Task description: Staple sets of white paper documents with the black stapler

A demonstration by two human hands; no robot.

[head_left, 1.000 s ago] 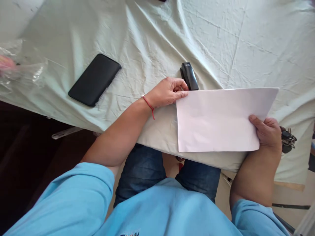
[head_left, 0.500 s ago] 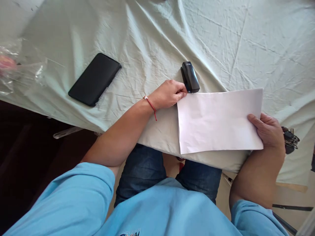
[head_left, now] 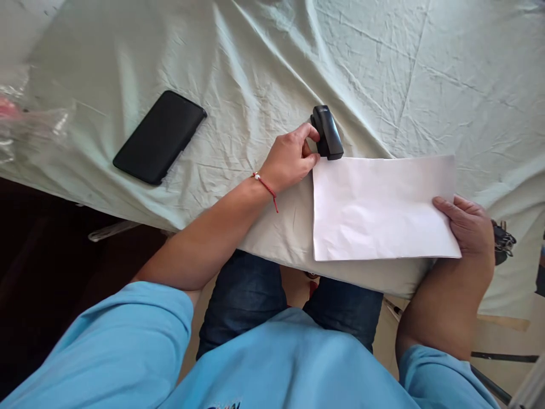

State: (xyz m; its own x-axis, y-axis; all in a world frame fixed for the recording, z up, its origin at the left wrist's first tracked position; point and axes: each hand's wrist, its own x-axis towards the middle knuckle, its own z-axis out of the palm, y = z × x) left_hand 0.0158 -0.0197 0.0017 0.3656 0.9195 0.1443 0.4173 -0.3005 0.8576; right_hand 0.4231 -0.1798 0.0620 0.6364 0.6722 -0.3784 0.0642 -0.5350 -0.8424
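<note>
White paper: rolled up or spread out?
Spread out: the paper shows one broad, slightly creased face, with the right hand gripping its right edge. Cannot tell whether it's folded underneath.

A creased, cloth-draped table (head_left: 255, 68) serves as an everyday desk, in a home or small office; from my remote post, I cannot tell which. Around my view's center: a black stapler (head_left: 331, 135) at one o'clock, white paper (head_left: 383, 210) and keys (head_left: 504, 244) at three, a dark phone-like slab (head_left: 159, 137) at ten.
</note>
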